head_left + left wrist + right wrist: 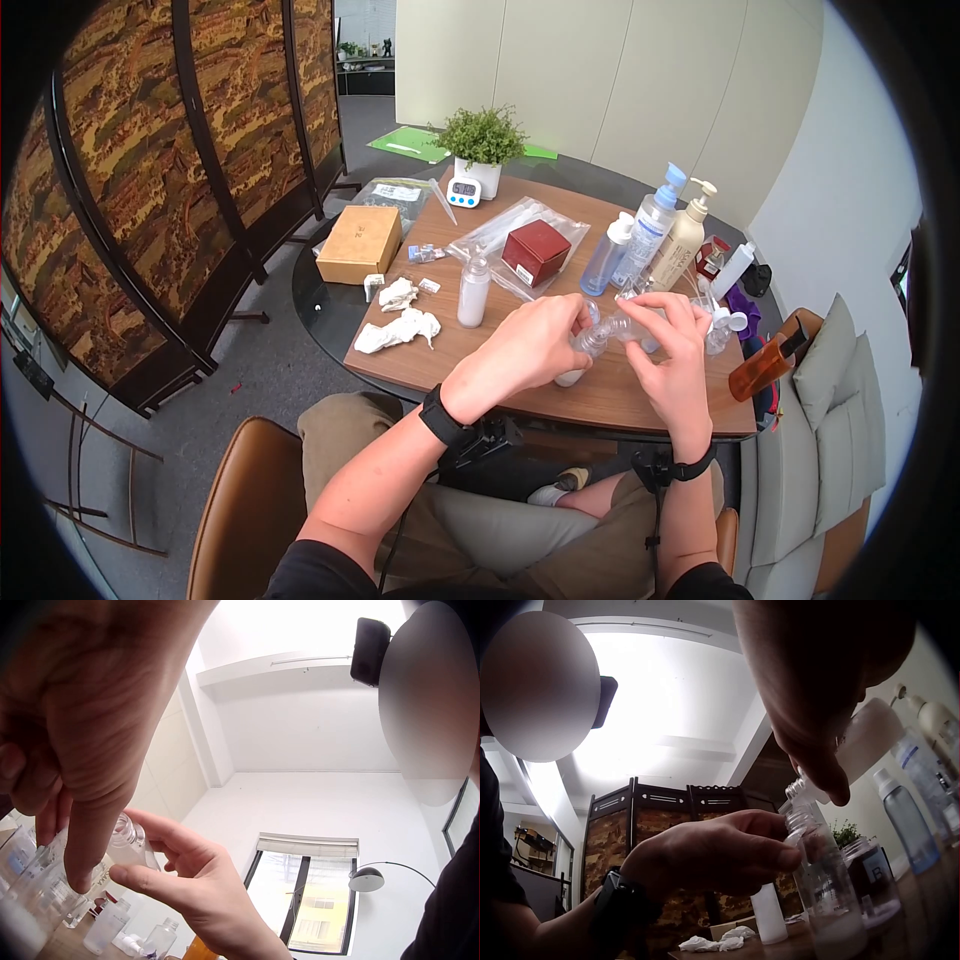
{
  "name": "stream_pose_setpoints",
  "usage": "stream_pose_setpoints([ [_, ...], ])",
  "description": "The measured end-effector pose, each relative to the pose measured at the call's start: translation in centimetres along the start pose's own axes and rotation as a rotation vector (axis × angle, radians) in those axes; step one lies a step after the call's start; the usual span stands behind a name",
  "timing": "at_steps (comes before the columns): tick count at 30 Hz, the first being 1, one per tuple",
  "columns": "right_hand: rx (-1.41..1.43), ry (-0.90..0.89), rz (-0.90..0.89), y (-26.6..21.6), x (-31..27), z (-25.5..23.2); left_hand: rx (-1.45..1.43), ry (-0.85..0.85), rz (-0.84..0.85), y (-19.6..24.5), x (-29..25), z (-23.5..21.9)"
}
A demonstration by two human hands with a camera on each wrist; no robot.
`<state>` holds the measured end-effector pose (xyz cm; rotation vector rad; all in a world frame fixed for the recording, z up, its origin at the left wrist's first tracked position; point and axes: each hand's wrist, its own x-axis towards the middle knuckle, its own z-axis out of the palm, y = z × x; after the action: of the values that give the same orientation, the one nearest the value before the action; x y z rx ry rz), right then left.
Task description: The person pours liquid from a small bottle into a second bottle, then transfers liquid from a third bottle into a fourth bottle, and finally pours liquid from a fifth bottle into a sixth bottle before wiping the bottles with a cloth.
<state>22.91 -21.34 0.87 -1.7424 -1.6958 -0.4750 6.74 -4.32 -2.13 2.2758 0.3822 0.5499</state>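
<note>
In the right wrist view my left hand (720, 851) grips the neck of an upright clear bottle (826, 896) with whitish contents low inside. Above it, my right hand (825, 697) holds a translucent bottle (874, 739) tilted, its threaded mouth down at the mouth of the upright one; whether the rims touch, I cannot tell. The head view has my left hand (530, 345) around the lower bottle (590, 345) and my right hand (675, 355) with thumb and fingers on the tilted bottle (622, 326). The left wrist view shows the right fingers pinching that bottle (135, 851).
A pale-filled bottle (473, 295), crumpled tissues (400, 330) and a cardboard box (360, 244) are on the left. Behind are a dark red box (537, 252), a timer (464, 193) and a plant (480, 140). Pump bottles (645, 235) and an amber bottle (762, 368) stand right.
</note>
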Motion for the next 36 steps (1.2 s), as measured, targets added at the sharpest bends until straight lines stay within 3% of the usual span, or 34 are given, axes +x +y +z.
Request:
stream_pose_setpoints([
  [36, -0.023, 0.016, -0.012, -0.17, 0.00, 0.10, 0.011, 0.001, -0.009, 0.33, -0.11, -0.17],
])
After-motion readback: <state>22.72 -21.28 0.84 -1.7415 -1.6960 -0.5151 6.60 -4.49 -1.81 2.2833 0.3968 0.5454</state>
